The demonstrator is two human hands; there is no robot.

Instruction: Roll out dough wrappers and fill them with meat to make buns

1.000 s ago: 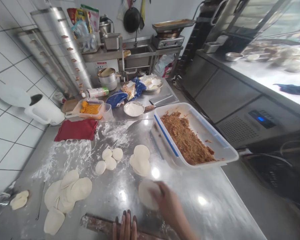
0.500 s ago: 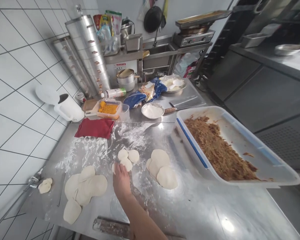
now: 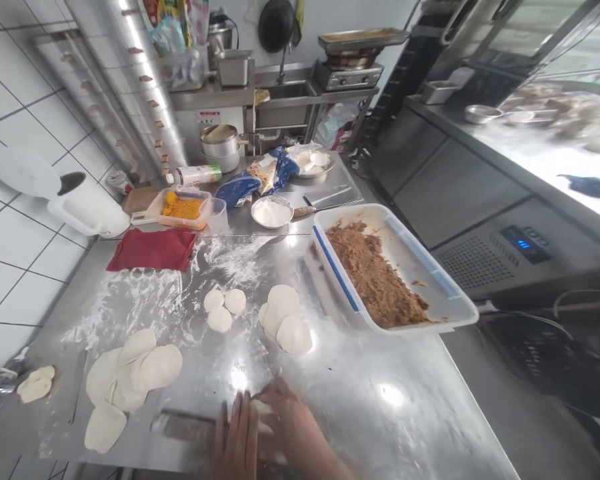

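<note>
My left hand lies flat with its fingers stretched out on a floury wooden rolling pin at the table's front edge. Beside it, my right hand curls over a small white dough ball, somewhat blurred. Three more dough balls sit mid-table. A short stack of rolled round wrappers lies to their right. A bigger pile of wrappers lies at the left front.
A white plastic tub of brown shredded filling stands at the right, overhanging the steel table's edge. Behind are a red cloth, a flour bowl, an orange-filled container and a white jug. Dough scraps lie far left.
My right hand left a rolled wrapper on the stack, reached to the dough balls, took one, and came back to the front edge beside the rolling pin.
</note>
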